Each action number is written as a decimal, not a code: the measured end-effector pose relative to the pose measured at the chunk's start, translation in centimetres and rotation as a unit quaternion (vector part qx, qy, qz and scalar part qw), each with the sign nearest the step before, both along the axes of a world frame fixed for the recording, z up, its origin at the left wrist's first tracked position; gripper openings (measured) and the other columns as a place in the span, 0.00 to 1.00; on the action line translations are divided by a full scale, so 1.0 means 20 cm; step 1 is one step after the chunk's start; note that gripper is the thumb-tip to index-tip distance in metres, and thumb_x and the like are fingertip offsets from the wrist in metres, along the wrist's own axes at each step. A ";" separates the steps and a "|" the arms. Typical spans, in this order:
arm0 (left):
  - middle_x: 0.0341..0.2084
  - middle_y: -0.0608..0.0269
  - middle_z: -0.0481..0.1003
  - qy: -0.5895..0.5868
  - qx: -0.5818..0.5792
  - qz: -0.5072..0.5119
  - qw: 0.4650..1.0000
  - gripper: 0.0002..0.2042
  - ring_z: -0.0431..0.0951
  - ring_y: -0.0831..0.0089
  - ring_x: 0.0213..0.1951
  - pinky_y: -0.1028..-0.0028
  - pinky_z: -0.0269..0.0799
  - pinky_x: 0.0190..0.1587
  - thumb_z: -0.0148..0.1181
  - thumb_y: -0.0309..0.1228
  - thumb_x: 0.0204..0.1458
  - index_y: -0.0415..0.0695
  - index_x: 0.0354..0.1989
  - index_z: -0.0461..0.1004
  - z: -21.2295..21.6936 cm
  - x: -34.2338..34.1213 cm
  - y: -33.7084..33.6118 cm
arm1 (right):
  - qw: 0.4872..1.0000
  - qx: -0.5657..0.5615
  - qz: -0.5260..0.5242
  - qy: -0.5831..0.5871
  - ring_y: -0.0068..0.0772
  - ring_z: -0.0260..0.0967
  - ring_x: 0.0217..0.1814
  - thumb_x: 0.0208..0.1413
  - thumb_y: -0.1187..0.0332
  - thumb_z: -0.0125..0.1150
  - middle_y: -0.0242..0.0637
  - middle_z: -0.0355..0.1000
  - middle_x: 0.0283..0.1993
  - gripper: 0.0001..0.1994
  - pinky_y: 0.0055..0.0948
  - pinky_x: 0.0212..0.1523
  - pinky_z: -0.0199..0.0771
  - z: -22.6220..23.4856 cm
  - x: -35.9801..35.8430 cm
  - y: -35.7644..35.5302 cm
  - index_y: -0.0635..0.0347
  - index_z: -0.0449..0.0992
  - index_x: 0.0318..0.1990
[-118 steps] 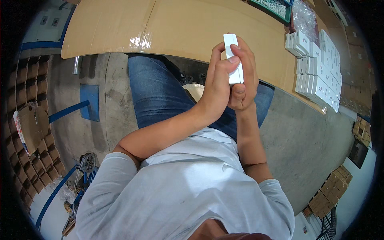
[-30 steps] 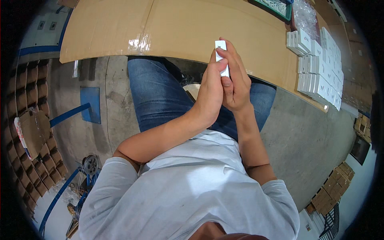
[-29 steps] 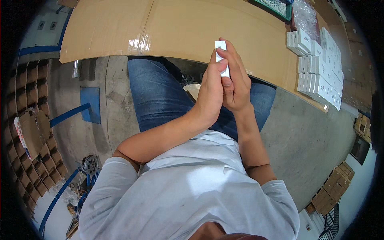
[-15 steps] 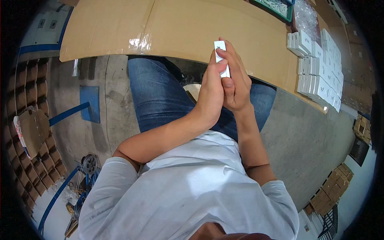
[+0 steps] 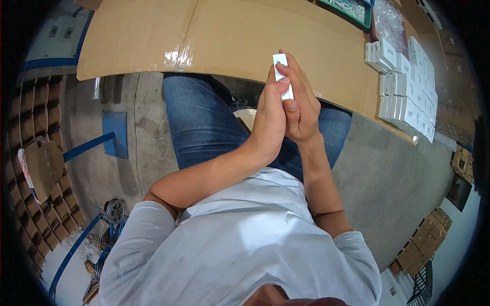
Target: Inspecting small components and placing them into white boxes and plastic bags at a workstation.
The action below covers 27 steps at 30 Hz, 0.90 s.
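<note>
Between my two palms a small white box (image 5: 279, 60) is pressed, standing on its narrow side with its long edge pointing away from me. My left hand (image 5: 271, 113) lies along its left side, the thumb across the top face. On the right side my right hand (image 5: 304, 102) holds it too, with a finger bent over the top and the thumb near the close end. Both hands are above the front edge of the cardboard-covered table (image 5: 229, 35). The lower part of the box is hidden by my fingers and palms.
Stacked white boxes (image 5: 408, 97) stand at the table's right end. Behind them lie a green tray (image 5: 352, 13) of small white pieces and clear plastic wrap (image 5: 389, 23). Cardboard compartments (image 5: 43, 117) and a blue metal bar (image 5: 89, 145) are at left.
</note>
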<state>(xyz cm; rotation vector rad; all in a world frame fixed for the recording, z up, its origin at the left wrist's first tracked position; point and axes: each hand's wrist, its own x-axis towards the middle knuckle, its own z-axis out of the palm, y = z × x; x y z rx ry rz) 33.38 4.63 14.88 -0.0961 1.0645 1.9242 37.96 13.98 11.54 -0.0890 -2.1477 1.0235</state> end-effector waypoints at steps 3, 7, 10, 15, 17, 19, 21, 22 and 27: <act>0.42 0.66 0.73 -0.015 -0.003 -0.002 1.000 0.22 0.75 0.79 0.45 0.76 0.71 0.48 0.45 0.51 0.65 0.44 0.53 0.69 0.00 0.00 -0.01 | 1.000 -0.008 0.006 0.010 0.67 0.67 0.67 0.72 0.53 0.44 0.68 0.65 0.66 0.27 0.48 0.65 0.67 -0.01 0.00 0.00 0.72 0.72 0.60; 0.43 0.66 0.73 -0.037 -0.017 -0.018 0.999 0.23 0.75 0.78 0.46 0.75 0.71 0.49 0.45 0.51 0.65 0.44 0.54 0.69 0.01 0.00 -0.01 | 1.000 -0.010 0.007 0.007 0.67 0.66 0.67 0.72 0.53 0.44 0.68 0.65 0.66 0.27 0.48 0.65 0.67 -0.01 0.00 0.00 0.72 0.72 0.60; 0.43 0.65 0.73 -0.030 -0.015 -0.020 0.999 0.23 0.75 0.78 0.46 0.75 0.70 0.50 0.44 0.51 0.65 0.43 0.54 0.68 0.01 0.00 -0.01 | 1.000 -0.011 0.008 0.010 0.67 0.66 0.67 0.72 0.53 0.43 0.68 0.64 0.66 0.27 0.48 0.65 0.66 -0.01 0.00 0.00 0.72 0.71 0.60; 0.45 0.64 0.73 -0.010 0.004 -0.010 1.000 0.23 0.75 0.76 0.48 0.74 0.71 0.51 0.44 0.51 0.65 0.44 0.55 0.68 -0.01 0.00 0.00 | 1.000 -0.009 0.007 0.007 0.67 0.66 0.68 0.72 0.53 0.43 0.67 0.64 0.66 0.27 0.48 0.66 0.65 -0.01 0.00 0.00 0.72 0.71 0.60; 0.46 0.64 0.72 -0.009 0.004 -0.003 1.000 0.24 0.75 0.76 0.49 0.73 0.71 0.52 0.43 0.51 0.66 0.44 0.56 0.67 0.00 0.01 0.00 | 1.000 -0.019 0.008 0.002 0.66 0.66 0.68 0.72 0.53 0.42 0.67 0.64 0.67 0.27 0.48 0.67 0.65 -0.01 0.01 0.00 0.72 0.71 0.60; 0.46 0.64 0.72 -0.009 0.011 0.002 1.000 0.24 0.75 0.75 0.49 0.72 0.70 0.52 0.43 0.52 0.66 0.44 0.56 0.67 -0.03 0.01 0.00 | 0.999 -0.033 0.014 0.006 0.66 0.66 0.68 0.73 0.52 0.41 0.67 0.64 0.67 0.28 0.48 0.67 0.65 0.00 0.01 0.00 0.72 0.72 0.59; 0.46 0.64 0.72 -0.006 0.018 0.007 1.000 0.24 0.75 0.75 0.49 0.72 0.70 0.53 0.43 0.52 0.66 0.44 0.57 0.67 -0.04 0.02 -0.01 | 0.999 -0.048 0.021 0.011 0.66 0.66 0.68 0.73 0.51 0.40 0.66 0.64 0.67 0.28 0.48 0.67 0.64 0.02 0.00 0.00 0.71 0.72 0.59; 0.47 0.64 0.73 -0.011 0.025 0.016 0.999 0.24 0.75 0.75 0.49 0.71 0.70 0.53 0.43 0.52 0.65 0.45 0.56 0.68 -0.03 0.03 -0.01 | 0.999 -0.034 0.032 -0.001 0.65 0.66 0.68 0.72 0.47 0.41 0.65 0.64 0.68 0.31 0.47 0.67 0.64 0.05 0.01 0.01 0.71 0.71 0.61; 0.47 0.64 0.73 -0.051 0.021 -0.022 0.998 0.25 0.76 0.73 0.49 0.70 0.70 0.55 0.44 0.53 0.64 0.46 0.56 0.69 0.09 -0.03 -0.03 | 0.999 -0.020 0.045 -0.010 0.62 0.64 0.70 0.68 0.38 0.41 0.61 0.62 0.71 0.39 0.45 0.68 0.62 0.07 0.00 0.02 0.69 0.67 0.66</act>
